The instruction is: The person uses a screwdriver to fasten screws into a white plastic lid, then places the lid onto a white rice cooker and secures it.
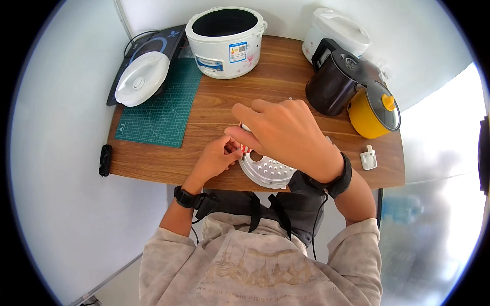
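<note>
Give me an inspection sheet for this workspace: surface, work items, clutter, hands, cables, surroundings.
Surface: wooden table; green cutting mat at left.
Work items: perforated metal disc at the near edge; red-and-white item, mostly hidden.
Clutter: white cooker body, white lid, black kettle, yellow pot, small white part.
Hands: right hand curled around the red-and-white item; left hand beside it, contact unclear.
Cables: black cord at the cooktop; another from the right wristband.
Surroundings: pale wall panels.

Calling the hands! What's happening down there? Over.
Right hand: holding a red-and-white thing. Left hand: close beside it. Round metal plate: below, partly hidden behind the right hand.
</note>
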Available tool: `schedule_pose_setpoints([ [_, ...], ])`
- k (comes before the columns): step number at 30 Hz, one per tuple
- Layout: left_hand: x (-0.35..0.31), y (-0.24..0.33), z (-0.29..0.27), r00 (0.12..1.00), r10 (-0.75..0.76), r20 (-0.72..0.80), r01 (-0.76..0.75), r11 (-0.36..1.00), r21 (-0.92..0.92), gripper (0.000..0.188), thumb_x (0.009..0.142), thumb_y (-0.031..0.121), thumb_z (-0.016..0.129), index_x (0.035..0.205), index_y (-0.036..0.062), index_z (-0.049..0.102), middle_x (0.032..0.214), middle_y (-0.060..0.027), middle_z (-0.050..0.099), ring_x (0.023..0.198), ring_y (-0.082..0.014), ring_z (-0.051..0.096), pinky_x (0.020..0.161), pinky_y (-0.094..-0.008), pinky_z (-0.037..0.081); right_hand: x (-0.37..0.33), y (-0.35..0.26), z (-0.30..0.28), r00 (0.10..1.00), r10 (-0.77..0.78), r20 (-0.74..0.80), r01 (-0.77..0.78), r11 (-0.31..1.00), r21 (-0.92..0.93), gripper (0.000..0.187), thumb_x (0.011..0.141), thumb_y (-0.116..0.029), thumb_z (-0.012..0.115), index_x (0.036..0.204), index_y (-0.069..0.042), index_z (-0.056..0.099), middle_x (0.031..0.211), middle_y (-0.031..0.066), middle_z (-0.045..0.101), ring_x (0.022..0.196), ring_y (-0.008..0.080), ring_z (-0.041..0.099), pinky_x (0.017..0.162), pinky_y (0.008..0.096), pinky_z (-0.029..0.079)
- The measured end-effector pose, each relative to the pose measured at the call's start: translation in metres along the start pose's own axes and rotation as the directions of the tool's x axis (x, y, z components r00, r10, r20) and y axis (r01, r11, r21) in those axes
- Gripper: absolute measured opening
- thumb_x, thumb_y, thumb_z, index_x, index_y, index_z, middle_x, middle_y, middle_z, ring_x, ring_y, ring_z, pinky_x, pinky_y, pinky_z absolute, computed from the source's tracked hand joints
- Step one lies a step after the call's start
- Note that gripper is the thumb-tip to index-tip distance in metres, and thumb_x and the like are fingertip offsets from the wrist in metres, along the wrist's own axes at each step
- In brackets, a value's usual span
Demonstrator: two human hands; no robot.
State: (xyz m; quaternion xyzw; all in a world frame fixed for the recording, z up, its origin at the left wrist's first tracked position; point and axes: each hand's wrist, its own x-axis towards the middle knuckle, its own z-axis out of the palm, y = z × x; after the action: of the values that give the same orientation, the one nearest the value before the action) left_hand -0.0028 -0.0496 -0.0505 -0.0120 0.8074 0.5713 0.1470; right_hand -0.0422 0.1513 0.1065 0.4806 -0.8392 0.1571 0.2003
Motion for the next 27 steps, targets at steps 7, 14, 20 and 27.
schedule_pose_setpoints([
  [7, -0.002, 0.026, -0.013, 0.996, -0.053, 0.074, 0.056, 0.998, -0.041, 0.015, 0.096, 0.011, 0.068, 0.106, 0.0029, 0.062, 0.09, -0.0015, 0.065, 0.075, -0.0089, 0.063, 0.061, -0.0226, 0.053, -0.001, -0.01, -0.006, 0.999, 0.042, -0.01, -0.042, 0.999, -0.017, 0.032, 0.089, -0.032, 0.068, 0.074, -0.005, 0.058, 0.052, 0.0099, 0.056, 0.045, 0.026, 0.059, 0.044, 0.0357, 0.044],
  [14, -0.042, 0.082, -0.014, 0.926, 0.379, -0.006, -0.368, 0.897, -0.246, 0.023, 0.091, 0.005, 0.073, 0.112, 0.0041, 0.063, 0.114, -0.0038, 0.061, 0.107, -0.0152, 0.062, 0.089, -0.0308, 0.051, -0.004, -0.016, -0.007, 0.999, -0.006, -0.031, 0.006, 1.0, -0.009, 0.029, 0.089, -0.032, 0.066, 0.079, -0.006, 0.06, 0.05, 0.0079, 0.055, 0.042, 0.0261, 0.055, 0.041, 0.0369, 0.04],
  [20, -0.038, 0.076, -0.008, 0.872, 0.489, -0.002, -0.486, 0.866, 0.119, 0.033, 0.085, 0.004, 0.078, 0.115, 0.0025, 0.064, 0.115, -0.0098, 0.065, 0.105, -0.025, 0.065, 0.089, -0.033, 0.051, 0.001, -0.018, -0.002, 1.0, -0.02, -0.023, 0.015, 0.983, -0.183, 0.041, 0.092, -0.043, 0.065, 0.078, -0.005, 0.062, 0.048, 0.007, 0.054, 0.041, 0.0249, 0.055, 0.042, 0.0338, 0.041],
  [27, -0.041, 0.082, -0.013, 0.918, 0.392, -0.052, -0.391, 0.92, 0.037, 0.035, 0.088, 0.005, 0.078, 0.119, -0.0003, 0.064, 0.111, -0.0112, 0.072, 0.099, -0.0215, 0.069, 0.09, -0.0338, 0.053, -0.005, -0.019, -0.025, 0.996, -0.046, 0.073, 0.03, 0.978, 0.207, 0.026, 0.085, -0.02, 0.071, 0.105, -0.006, 0.062, 0.096, 0.0103, 0.064, 0.077, 0.0272, 0.067, 0.058, 0.0375, 0.052],
])
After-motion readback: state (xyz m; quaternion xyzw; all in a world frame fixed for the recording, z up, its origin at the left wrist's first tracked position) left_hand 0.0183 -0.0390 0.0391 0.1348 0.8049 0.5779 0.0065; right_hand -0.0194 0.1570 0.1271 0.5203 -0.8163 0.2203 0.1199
